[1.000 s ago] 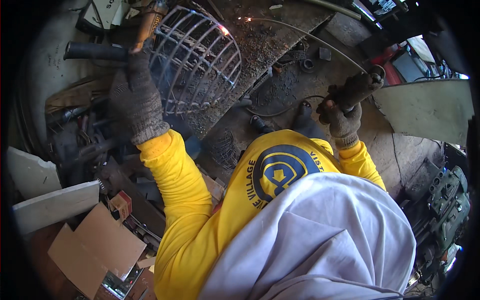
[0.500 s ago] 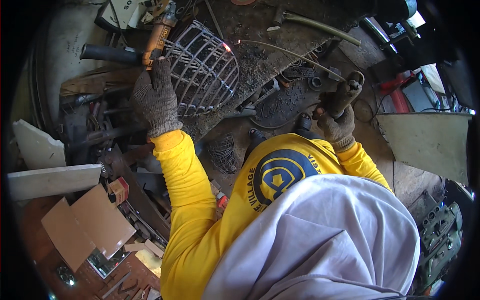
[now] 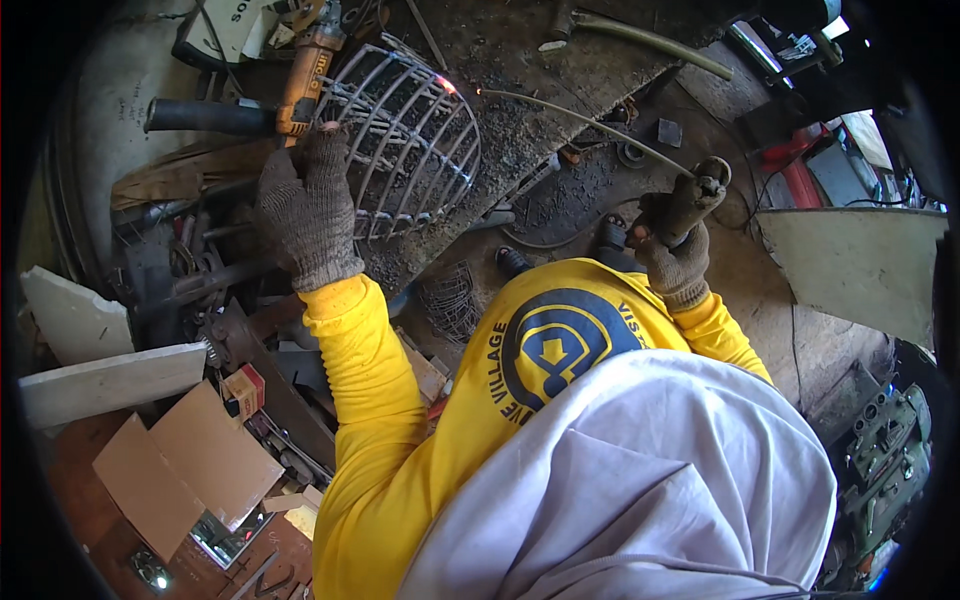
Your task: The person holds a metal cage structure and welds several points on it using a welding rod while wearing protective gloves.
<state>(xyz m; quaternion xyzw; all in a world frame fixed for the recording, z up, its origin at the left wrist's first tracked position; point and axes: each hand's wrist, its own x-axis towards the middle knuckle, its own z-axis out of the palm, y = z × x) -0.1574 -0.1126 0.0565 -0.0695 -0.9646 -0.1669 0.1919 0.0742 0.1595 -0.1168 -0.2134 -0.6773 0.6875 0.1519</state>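
Observation:
My gloved left hand (image 3: 312,205) is at the left edge of a curved basket of welded metal rods (image 3: 405,140), its fingers closed at the rim; part of the grip is hidden. An orange angle grinder (image 3: 305,80) with a black side handle lies just beyond those fingertips. In my gloved right hand (image 3: 678,265) is a welding electrode holder (image 3: 695,203), gripped out to the right. A long thin welding rod (image 3: 590,122) runs from it toward the basket. The rod's tip glows, a short gap from a glowing orange spot (image 3: 445,85) on the basket's upper right rim.
The basket rests on a dark, grit-covered workbench (image 3: 520,130). A hammer (image 3: 640,45) lies at its far side. Metal scraps and tools crowd the left, with an opened cardboard box (image 3: 190,465) lower down. A bent light panel (image 3: 850,265) stands at right; a wire cage (image 3: 452,303) lies on the floor.
The view has shifted slightly. The welding rod's tip is a little farther from the glowing spot, which looks longer now. Both hands keep nearly the same positions and grips.

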